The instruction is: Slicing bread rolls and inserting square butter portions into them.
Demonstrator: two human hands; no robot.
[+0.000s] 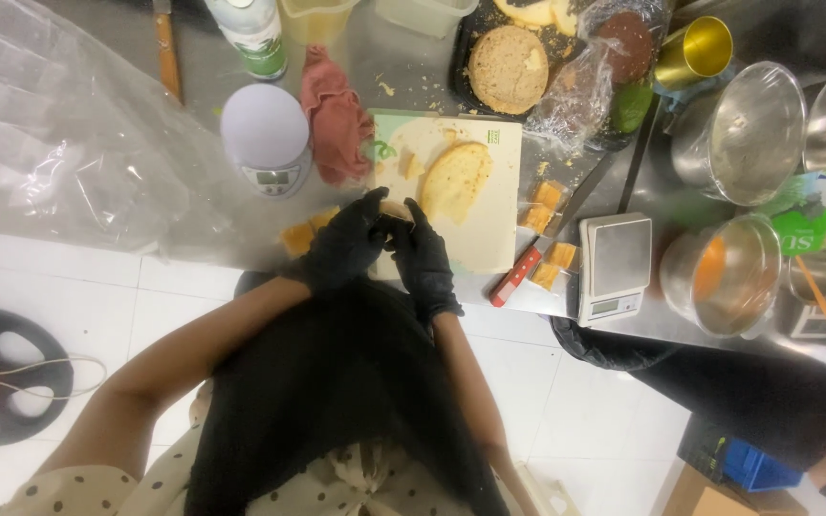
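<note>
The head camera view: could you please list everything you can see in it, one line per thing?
cutting board: one, pale, counter centre
flat bread piece: one, tan, on the board
knife: one, red handle, right of the board
square scale: one, grey, right of the knife
round scale: one, white, left of the board
cloth: one, pink, beside the round scale
metal bowls: several, silver, far right
plastic bag: one, clear, left
left hand: black glove, on a small pale piece
right hand: black glove, same piece

left hand (344, 250): gloved, fingers curled inward | right hand (423, 256): gloved, fingertips meeting the left's | forearms bare
</note>
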